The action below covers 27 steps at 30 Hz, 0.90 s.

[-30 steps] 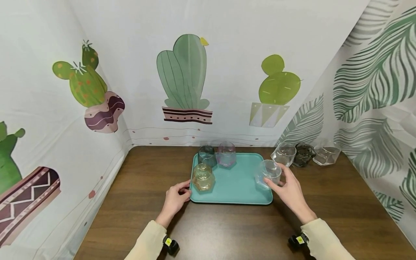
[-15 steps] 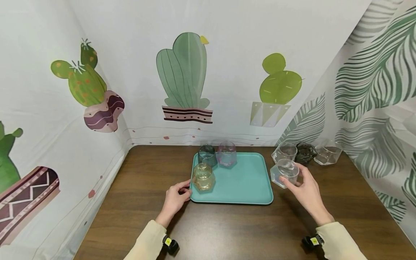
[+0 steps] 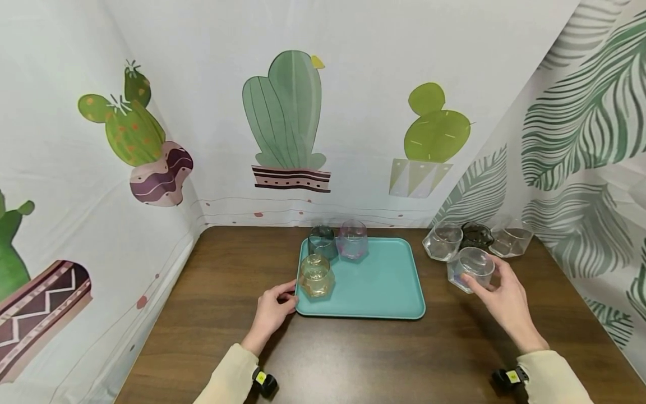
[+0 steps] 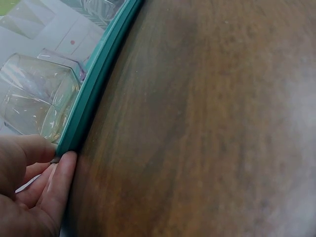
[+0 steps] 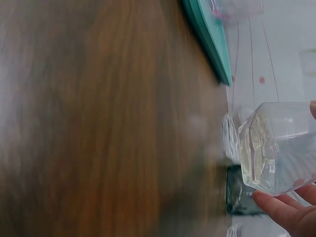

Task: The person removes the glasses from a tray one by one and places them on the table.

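Note:
My right hand (image 3: 510,306) grips a clear faceted glass (image 3: 471,268) by its sides, upright and right of the tray. In the right wrist view, the glass (image 5: 279,148) appears lifted off the table. The left hand (image 3: 275,311) pinches the left rim of a teal tray (image 3: 378,286); the left wrist view shows the thumb and a finger at its edge (image 4: 89,94). Standing on the tray's left part are an amber glass (image 3: 316,276), a dark grey glass (image 3: 322,242) and a pinkish glass (image 3: 353,240).
Behind the held glass, a clear glass (image 3: 443,241), a dark wavy-rimmed glass (image 3: 476,235) and another clear glass (image 3: 511,237) stand in a row. The wooden table (image 3: 363,353) ends at a cactus-printed cloth (image 3: 363,129) behind and a leaf-printed one (image 3: 580,168) at right.
The right hand has carried the clear glass rightward, from over the tray's right side to beyond its edge, in front of the row. My left hand stays at the tray rim.

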Each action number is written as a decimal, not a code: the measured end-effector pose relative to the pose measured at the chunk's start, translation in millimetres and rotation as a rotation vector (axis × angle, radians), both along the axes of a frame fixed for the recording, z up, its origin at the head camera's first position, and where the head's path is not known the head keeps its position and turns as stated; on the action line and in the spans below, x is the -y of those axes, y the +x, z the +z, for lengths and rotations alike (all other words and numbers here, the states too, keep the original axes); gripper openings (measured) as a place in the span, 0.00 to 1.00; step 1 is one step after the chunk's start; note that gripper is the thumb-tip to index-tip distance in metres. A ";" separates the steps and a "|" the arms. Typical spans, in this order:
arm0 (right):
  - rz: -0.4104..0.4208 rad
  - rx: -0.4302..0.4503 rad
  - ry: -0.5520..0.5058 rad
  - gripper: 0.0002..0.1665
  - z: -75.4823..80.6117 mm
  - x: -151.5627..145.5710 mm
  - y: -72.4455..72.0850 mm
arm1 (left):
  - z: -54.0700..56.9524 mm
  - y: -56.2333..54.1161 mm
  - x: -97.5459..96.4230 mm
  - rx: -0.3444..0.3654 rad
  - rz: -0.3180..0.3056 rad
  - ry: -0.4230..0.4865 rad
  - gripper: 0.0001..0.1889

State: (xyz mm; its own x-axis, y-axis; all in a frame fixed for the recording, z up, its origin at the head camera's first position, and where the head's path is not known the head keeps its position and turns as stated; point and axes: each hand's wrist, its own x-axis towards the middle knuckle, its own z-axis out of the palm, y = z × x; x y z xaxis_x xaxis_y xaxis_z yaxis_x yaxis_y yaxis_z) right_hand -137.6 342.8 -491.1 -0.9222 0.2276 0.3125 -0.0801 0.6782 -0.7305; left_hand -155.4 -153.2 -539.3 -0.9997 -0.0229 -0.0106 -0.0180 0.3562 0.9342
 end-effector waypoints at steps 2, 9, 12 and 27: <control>-0.017 0.000 0.008 0.45 0.6 -6.2 1.6 | 0.1 0.6 -0.1 0.003 0.000 0.002 0.21; -0.085 0.024 0.042 0.45 3.8 -28.5 3.4 | 1.2 0.1 -0.3 0.001 0.002 0.011 0.21; -0.114 0.035 0.050 0.45 2.3 -38.4 3.5 | 1.0 -0.3 -0.5 0.001 0.002 0.015 0.21; -0.232 0.085 0.067 0.45 -9.2 -82.2 3.0 | 0.8 0.2 -0.5 -0.006 0.006 0.013 0.21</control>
State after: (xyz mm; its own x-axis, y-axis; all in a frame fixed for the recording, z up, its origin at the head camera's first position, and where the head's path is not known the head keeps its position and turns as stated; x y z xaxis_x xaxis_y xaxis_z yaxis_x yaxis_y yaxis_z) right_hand -134.6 425.0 -500.3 -0.8714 0.4174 0.2578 0.1426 0.7183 -0.6810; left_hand -155.2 -152.7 -538.5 -0.9996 -0.0293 -0.0046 -0.0144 0.3440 0.9389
